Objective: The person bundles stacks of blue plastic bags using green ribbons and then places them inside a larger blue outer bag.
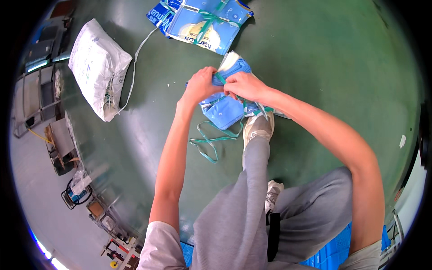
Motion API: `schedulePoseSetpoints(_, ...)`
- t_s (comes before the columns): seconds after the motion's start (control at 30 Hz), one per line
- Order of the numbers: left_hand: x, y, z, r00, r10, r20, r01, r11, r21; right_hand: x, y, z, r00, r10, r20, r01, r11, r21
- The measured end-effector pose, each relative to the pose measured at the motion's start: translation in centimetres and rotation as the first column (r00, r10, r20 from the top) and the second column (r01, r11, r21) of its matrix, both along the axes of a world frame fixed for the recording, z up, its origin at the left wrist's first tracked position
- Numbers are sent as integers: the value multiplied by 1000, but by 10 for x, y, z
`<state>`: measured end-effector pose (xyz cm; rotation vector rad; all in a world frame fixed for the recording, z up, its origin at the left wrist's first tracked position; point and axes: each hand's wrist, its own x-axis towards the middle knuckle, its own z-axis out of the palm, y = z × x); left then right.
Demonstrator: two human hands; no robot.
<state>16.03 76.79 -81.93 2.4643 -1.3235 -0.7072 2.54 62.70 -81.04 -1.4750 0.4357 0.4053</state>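
Observation:
A bundle of folded blue plastic bags (226,110) lies on the green floor, crossed by a green strap (219,77). My left hand (202,86) grips the bundle's left side, its thumb reaching towards the strap. The fingers of my right hand (245,86) are closed on the strap at the top of the bundle; the fingertips are partly hidden. My shoe (258,129) presses against the bundle's near end. From there a loose tail of green strap (210,140) curls over the floor.
Farther off lie blue printed bags (204,28) tied with green strap. A white woven sack (100,67) lies at the left, with a pale strap (134,67) running from it to those bags. Equipment and boxes (60,144) line the left wall. Blue crates (330,247) sit beneath me.

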Motion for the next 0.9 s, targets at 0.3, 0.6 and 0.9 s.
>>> schedulePoseSetpoints(0.3, -54, -2, 32, 996, 78, 35, -76, 996, -41, 10, -33, 28, 921, -360, -148, 389, 851, 352)
schedulePoseSetpoints(0.6, -95, 28, 35, 970, 129, 205, -89, 977, -194, 26, -23, 59, 974, -117, -194, 172, 941, 293)
schedulePoseSetpoints(0.9, -118, 48, 41, 953, 113, 281, -65, 982, -175, -3, -40, 58, 947, -187, -262, 267, 911, 314)
